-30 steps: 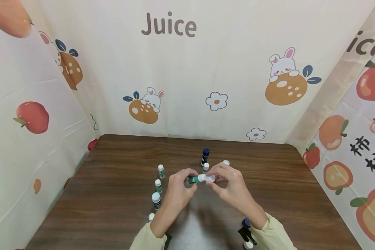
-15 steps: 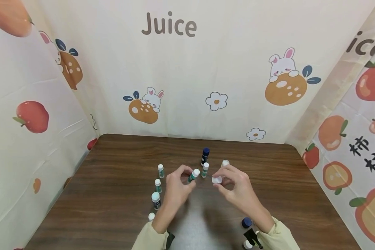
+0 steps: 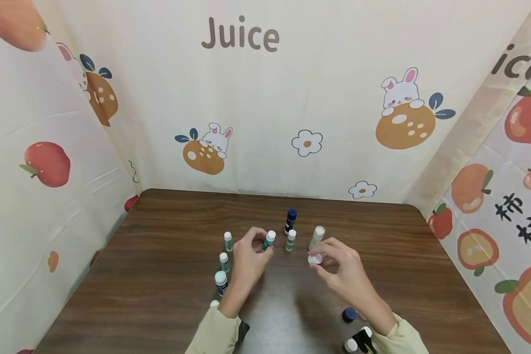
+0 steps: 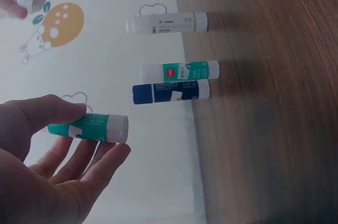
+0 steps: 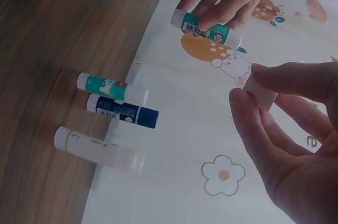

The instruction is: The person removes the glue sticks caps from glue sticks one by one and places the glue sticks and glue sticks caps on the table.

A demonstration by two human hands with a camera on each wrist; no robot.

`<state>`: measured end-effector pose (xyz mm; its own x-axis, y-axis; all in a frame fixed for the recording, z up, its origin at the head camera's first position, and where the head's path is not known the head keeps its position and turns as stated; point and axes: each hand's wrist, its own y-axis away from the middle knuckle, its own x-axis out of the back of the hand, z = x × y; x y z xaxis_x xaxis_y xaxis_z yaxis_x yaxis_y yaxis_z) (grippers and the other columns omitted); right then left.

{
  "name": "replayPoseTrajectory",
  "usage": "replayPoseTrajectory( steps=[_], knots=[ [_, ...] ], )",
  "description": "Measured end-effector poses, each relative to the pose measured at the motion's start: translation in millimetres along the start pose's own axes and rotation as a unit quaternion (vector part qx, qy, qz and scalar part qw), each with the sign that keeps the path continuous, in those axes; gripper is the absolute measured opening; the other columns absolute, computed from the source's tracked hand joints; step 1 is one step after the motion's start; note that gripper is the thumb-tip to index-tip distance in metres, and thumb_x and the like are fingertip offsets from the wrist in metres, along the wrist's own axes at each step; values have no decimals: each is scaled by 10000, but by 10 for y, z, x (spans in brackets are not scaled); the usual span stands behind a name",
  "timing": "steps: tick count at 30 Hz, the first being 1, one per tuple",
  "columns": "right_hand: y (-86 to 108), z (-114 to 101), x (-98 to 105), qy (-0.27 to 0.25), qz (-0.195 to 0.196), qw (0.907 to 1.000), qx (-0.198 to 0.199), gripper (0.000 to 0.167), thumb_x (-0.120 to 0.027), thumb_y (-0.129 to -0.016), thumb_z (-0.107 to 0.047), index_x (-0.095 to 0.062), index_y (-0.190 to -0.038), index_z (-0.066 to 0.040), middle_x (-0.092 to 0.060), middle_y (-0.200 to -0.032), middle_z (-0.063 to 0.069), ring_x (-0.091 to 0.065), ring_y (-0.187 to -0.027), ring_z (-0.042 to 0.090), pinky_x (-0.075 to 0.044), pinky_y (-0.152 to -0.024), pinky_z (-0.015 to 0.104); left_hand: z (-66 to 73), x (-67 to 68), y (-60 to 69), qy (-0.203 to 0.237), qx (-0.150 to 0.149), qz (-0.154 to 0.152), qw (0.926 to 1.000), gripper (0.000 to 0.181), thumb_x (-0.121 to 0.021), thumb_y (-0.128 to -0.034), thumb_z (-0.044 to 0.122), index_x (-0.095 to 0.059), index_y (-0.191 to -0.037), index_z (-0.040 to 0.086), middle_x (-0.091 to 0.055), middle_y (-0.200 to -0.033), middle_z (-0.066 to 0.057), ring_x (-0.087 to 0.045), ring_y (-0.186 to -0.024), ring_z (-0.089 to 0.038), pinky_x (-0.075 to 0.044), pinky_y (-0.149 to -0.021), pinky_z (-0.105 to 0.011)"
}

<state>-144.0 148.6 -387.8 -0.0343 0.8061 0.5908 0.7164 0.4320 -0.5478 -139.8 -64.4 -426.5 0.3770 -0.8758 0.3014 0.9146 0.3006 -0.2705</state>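
Observation:
My left hand (image 3: 249, 263) pinches a green glue stick (image 3: 269, 239) with a white top, held above the table. In the left wrist view the green stick (image 4: 90, 128) lies between thumb and fingertips. My right hand (image 3: 346, 268) pinches a small white cap (image 3: 315, 259) between thumb and fingers; the right wrist view shows the cap (image 5: 260, 93) too. Between the hands, farther back, a green glue stick (image 3: 290, 240) and a dark blue one (image 3: 290, 221) stand upright. A whitish stick (image 3: 317, 237) stands just behind my right hand.
Left of my left hand stand two small green sticks (image 3: 228, 242) (image 3: 223, 262) and a wider dark bottle-like stick (image 3: 221, 283). By my right forearm are a blue cap (image 3: 348, 314) and a white-topped item (image 3: 350, 345). Printed curtains surround the brown table (image 3: 159, 275).
The hands have moved apart. The white cap has come away from the green stick's end and shifted right with my right hand; the stick has moved left and tilted more upright.

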Motion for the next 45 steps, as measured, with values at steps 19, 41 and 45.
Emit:
replayPoseTrajectory(
  steps=[19, 41, 45],
  knots=[
    [256, 277, 109, 473, 79, 9983, -346, 372, -788, -606, 138, -693, -843, -132, -596, -835, -53, -589, -655, 53, -526, -554, 222, -153, -159, -178, 0, 531, 637, 9966, 202, -695, -715, -29, -631, -882, 64, -662, -854, -57, -651, -798, -197, -546, -752, -373],
    [684, 756, 199, 928, -174, 9829, -1579, 317, -811, -599, 95, -694, -803, -118, -589, -780, -50, -551, -630, 71, -496, -546, 234, -413, -294, -239, -366, 1194, 811, 9889, 198, -678, -744, -48, -619, -916, 30, -648, -850, -88, -618, -817, -248, -501, -759, -408],
    [747, 814, 222, 900, -476, 9733, -2058, 267, -797, -644, 70, -692, -818, -103, -575, -778, -29, -551, -651, 89, -497, -569, 236, -478, -321, -248, -440, 1259, 862, 9873, 202, -677, -726, -55, -616, -900, 26, -645, -825, -97, -606, -805, -249, -492, -746, -408]
  ],
)
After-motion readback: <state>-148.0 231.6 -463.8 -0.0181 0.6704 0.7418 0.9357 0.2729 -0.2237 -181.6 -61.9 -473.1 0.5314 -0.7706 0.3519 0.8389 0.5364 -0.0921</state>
